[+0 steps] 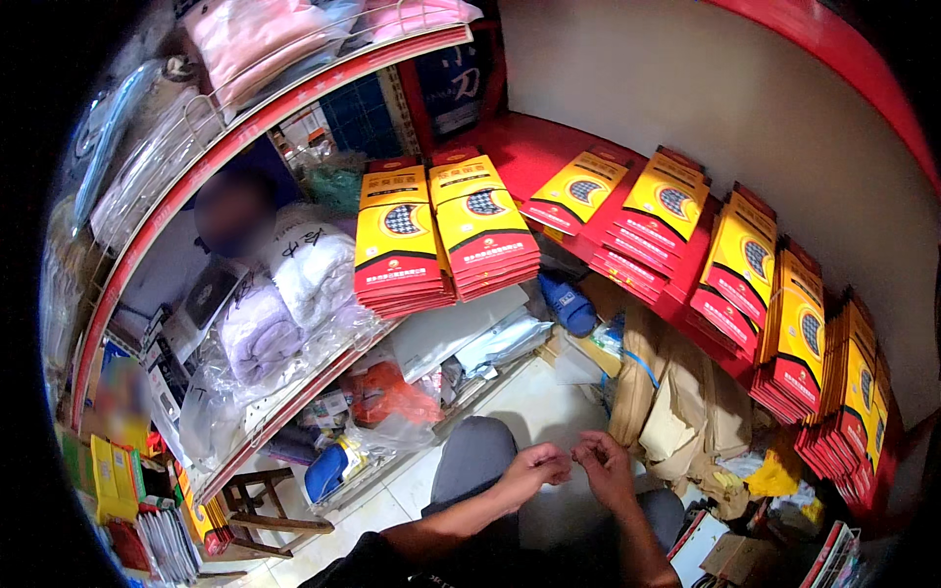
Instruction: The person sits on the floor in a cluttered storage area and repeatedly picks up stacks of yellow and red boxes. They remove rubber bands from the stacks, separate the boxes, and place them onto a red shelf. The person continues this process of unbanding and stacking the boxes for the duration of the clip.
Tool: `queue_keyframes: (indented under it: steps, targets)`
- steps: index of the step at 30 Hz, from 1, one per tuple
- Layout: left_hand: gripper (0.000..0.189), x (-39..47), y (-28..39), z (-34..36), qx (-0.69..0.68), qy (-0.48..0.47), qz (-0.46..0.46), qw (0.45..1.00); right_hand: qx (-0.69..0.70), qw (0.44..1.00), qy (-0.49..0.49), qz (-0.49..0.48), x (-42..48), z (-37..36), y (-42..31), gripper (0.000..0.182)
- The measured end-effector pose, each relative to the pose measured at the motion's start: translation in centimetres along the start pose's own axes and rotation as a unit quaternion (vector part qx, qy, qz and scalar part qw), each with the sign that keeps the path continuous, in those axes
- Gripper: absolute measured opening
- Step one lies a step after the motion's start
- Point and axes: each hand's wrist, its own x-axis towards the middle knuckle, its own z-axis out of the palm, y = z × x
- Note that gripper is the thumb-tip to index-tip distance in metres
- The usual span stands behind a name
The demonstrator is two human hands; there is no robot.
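Observation:
My left hand (pixel 540 467) and my right hand (pixel 603 464) are close together above my lap, fingers curled and fingertips nearly meeting. Whether anything thin is pinched between them is too small to tell. Beneath them are my knees in grey trousers (pixel 474 459). Ahead lie two stacks of yellow-and-red printed cardboard packets, a left stack (pixel 397 235) and a right stack (pixel 481 220). Each top packet has a crescent window showing a checked pattern. More packet stacks (pixel 665 206) line the red ledge (pixel 478 140) that curves to the right.
Rolled towels (pixel 305 272) in plastic lie on a metal shelf (pixel 294 419) at left, near a wooden stool (pixel 272 511). Bagged goods (pixel 257 44) fill the upper shelf. Crumpled cardboard (pixel 680 419) and a blue bottle-like item (pixel 566 301) lie under the ledge.

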Motion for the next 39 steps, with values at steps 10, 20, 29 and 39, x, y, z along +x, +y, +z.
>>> queue_keyframes:
  steps: [10, 20, 29, 39]
  targets:
    - [0.012, -1.2, 1.0, -3.1, -0.053, 0.085, 0.016, 0.995, 0.082, 0.995, -0.049, 0.011, 9.8, 3.3, -7.4, 0.029]
    - [0.011, 0.2, 2.9, -5.1, -0.068, 0.044, 0.065, 0.995, 0.296, 0.945, -0.052, 0.125, 19.0, 7.0, -17.1, 0.059]
    - [0.010, 1.0, 8.5, -7.6, -0.043, 0.070, 0.116, 0.990, 0.226, 0.954, -0.121, 0.155, 23.0, 9.2, -22.5, 0.053]
    - [0.050, 2.9, 16.8, -6.4, -0.088, -0.013, 0.212, 0.973, 0.312, 0.937, -0.102, 0.118, 20.5, 8.2, -20.8, 0.037]
